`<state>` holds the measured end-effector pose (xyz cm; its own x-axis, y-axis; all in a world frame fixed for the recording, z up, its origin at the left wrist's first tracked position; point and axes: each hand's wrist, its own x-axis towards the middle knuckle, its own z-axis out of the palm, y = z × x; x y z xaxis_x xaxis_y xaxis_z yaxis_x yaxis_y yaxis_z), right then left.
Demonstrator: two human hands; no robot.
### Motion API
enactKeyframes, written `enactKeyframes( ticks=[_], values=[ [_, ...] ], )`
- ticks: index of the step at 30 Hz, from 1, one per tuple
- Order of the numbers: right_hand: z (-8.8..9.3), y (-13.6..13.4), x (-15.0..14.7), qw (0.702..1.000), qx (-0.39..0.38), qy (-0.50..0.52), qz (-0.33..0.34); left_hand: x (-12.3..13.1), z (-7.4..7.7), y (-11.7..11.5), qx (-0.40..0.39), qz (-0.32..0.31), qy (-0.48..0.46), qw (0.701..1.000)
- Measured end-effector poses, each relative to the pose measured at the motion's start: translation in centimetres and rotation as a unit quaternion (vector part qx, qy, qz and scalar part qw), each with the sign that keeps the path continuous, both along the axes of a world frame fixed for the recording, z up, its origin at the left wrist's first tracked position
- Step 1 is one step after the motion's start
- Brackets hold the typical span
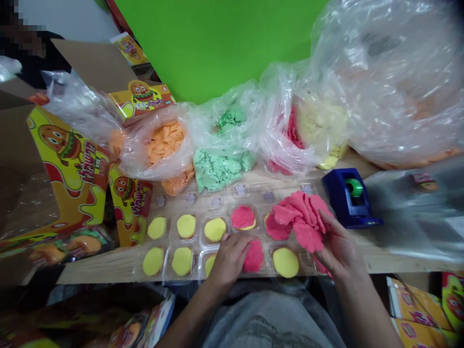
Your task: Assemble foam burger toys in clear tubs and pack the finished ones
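Observation:
My left hand (232, 253) is closed, with its fingertips on the edge of a pink scalloped disc (253, 256) over a front-row tray compartment. In my right hand (339, 246) is a loose stack of similar pink discs (299, 217), fanned out above the right end of the trays. Clear plastic trays (165, 256) stand in two rows, with yellow round discs (182, 261) in their compartments. One back-row compartment has a pink disc (242, 217) lying over its yellow one. My left hand partly hides a yellow disc in the front row.
Behind the trays stand open plastic bags with orange pieces (166, 140), green pieces (223, 169), pink pieces (294, 130) and pale yellow pieces (322, 125). A blue tape dispenser (348, 198) sits right. Printed burger boxes (68, 159) stand left; a large clear bag (395, 82) is back right.

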<state>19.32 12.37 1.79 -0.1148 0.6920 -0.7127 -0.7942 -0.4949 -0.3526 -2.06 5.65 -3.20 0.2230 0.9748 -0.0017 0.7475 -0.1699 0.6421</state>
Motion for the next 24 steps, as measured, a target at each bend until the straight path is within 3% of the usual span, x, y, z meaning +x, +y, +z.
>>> enactKeyframes(
  ticks=[4,8,10,13,16,19,22,24],
  values=[
    [-0.3,-0.4,-0.5,0.999,0.023,0.026,0.020,0.0,0.6,0.0,0.011,0.037,-0.007,0.999],
    [-0.1,-1.3,-1.7,0.996,0.040,0.056,0.053,0.2,3.2,0.4,-0.092,0.122,-0.184,0.971],
    [0.1,-1.7,-2.6,0.994,0.049,0.067,0.076,0.3,4.7,0.7,-0.123,0.109,-0.221,0.961],
    [0.2,-1.9,-3.8,0.989,0.054,0.087,0.104,0.1,6.1,0.9,-0.061,0.052,-0.158,0.984],
    [-0.1,-1.9,-4.5,0.984,0.047,0.116,0.130,-0.7,6.1,0.6,-0.005,-0.002,-0.070,0.998],
    [-0.1,-1.9,-4.8,0.979,0.044,0.119,0.160,-1.7,6.0,-0.1,0.020,-0.019,-0.067,0.997],
    [-0.1,-2.1,-5.0,0.977,0.040,0.101,0.183,-1.9,6.3,-0.4,-0.023,0.026,-0.198,0.980],
    [-0.1,-2.2,-5.2,0.975,0.031,0.098,0.194,-1.9,6.5,-0.2,-0.076,0.121,-0.344,0.928]
  ],
)
